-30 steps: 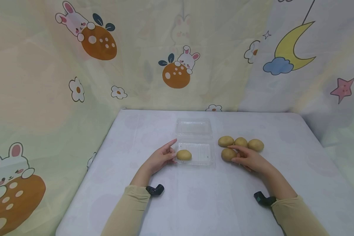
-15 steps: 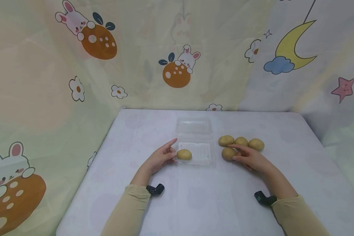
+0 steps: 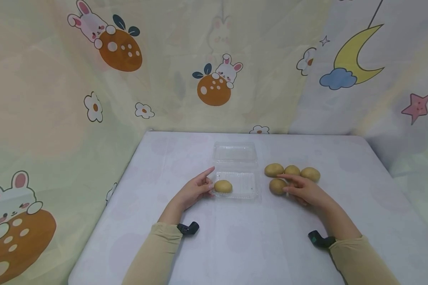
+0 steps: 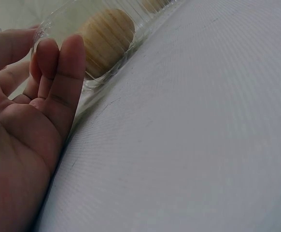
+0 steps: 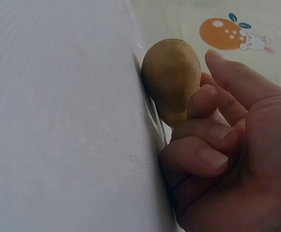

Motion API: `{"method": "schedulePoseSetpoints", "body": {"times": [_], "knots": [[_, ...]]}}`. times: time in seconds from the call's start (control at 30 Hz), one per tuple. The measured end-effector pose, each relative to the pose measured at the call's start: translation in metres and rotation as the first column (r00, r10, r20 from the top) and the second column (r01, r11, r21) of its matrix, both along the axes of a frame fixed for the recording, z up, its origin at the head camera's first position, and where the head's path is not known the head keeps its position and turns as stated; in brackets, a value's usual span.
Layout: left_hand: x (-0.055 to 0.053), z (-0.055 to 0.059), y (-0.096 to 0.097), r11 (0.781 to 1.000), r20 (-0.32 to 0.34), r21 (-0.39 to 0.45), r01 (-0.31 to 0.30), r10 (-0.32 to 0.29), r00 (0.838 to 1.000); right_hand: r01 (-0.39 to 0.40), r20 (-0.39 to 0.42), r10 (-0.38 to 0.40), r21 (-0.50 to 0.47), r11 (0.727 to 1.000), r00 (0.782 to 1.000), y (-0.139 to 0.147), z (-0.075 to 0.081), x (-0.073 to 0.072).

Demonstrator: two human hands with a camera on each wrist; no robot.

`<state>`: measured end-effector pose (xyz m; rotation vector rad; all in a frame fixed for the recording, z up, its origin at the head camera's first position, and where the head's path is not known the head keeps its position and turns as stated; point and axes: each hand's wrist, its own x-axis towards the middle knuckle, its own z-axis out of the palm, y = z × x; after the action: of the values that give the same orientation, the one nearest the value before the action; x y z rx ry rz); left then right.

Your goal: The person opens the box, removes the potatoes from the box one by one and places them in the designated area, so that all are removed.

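Note:
One potato (image 3: 222,186) lies in the left part of a clear plastic clamshell container (image 3: 242,185), whose lid (image 3: 234,152) is folded back. My left hand (image 3: 196,190) holds the container's left rim, thumb on the near side and forefinger reaching forward. In the left wrist view, curled fingers (image 4: 70,63) lie against its wall beside the potato. My right hand (image 3: 308,192) is behind another potato (image 3: 277,186), forefinger reaching over its top edge. In the right wrist view the thumb stands apart from that potato (image 5: 169,72), and the lower fingers are curled beside it.
Three more potatoes form a row just behind the right hand, the left one (image 3: 274,170) nearest the container. A white cloth (image 3: 235,245) covers the table. Patterned fabric (image 3: 264,79) hangs behind it and at the sides.
My right thumb has drawn back a little from the front potato, which has barely shifted. The left hand and the container keep their places.

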<state>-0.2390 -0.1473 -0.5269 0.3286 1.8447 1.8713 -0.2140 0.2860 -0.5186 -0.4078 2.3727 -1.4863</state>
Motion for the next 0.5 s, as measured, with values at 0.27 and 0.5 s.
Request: {"method": "schedulePoseSetpoints", "body": {"times": [0.27,0.5], "knots": [[0.0,-0.001,0.0,1.0,0.006,0.005,0.007,-0.007,1.0,0.033,-0.01,-0.033,-0.013,0.999,0.999,-0.003,0.009,0.003],[-0.002,-0.003,0.0,1.0,0.007,0.002,0.007,-0.007,1.0,-0.054,-0.105,0.043,-0.106,0.993,0.994,-0.004,0.021,0.004]]}}
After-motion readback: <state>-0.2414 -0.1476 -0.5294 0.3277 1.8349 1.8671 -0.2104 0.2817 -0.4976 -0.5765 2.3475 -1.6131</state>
